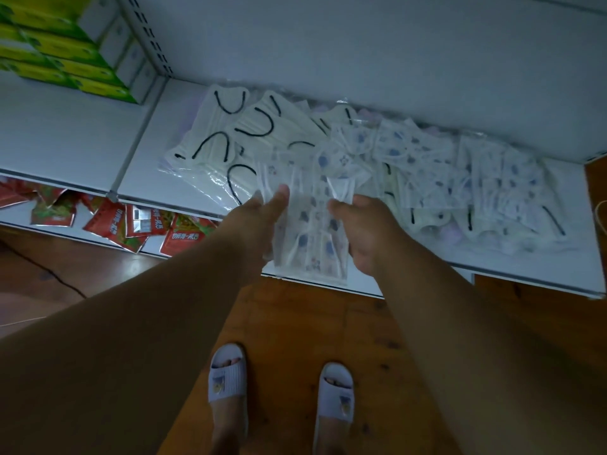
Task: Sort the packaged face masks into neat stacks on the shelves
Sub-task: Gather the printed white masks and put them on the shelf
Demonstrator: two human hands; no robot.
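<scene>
Both grips are holding one bundle of patterned mask packs (312, 234) at the shelf (492, 274) front: left hand (262, 218), right hand (358, 231).
Being light, floppy and slippery in film, it is probably handling best pinched along both side edges.

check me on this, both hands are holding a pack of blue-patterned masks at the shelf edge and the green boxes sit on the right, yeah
Not quite: the head view shows the green boxes at far left. Both the left hand and right hand do hold the blue-patterned mask pack at the shelf edge.
</scene>
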